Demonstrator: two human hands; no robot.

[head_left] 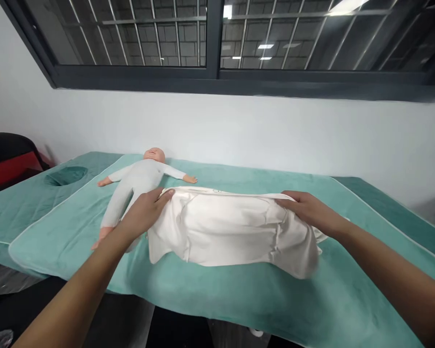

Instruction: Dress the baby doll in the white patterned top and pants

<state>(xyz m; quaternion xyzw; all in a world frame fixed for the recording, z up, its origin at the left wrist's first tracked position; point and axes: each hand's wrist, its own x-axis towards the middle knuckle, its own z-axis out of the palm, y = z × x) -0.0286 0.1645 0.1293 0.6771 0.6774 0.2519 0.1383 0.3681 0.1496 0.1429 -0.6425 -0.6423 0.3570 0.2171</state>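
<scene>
A white cloth garment [221, 227] is stretched between my two hands, its upper edge pulled nearly straight and the rest hanging in folds over the bed. My left hand [148, 208] pinches the upper left corner, thumb on top. At the upper right corner, my right hand [304, 207] grips the fabric, its fingers partly hidden by the cloth. Beyond my left hand lies a baby doll [139, 176] on its back, dressed in a white long-sleeved suit with arms spread. My left forearm covers part of the doll's legs.
A green-covered bed [217, 285] stands against the white wall [239, 125], under a barred window [217, 43]. The cover has a round face hole [65, 176] at its left end. A black and red chair [10, 162] stands at the far left.
</scene>
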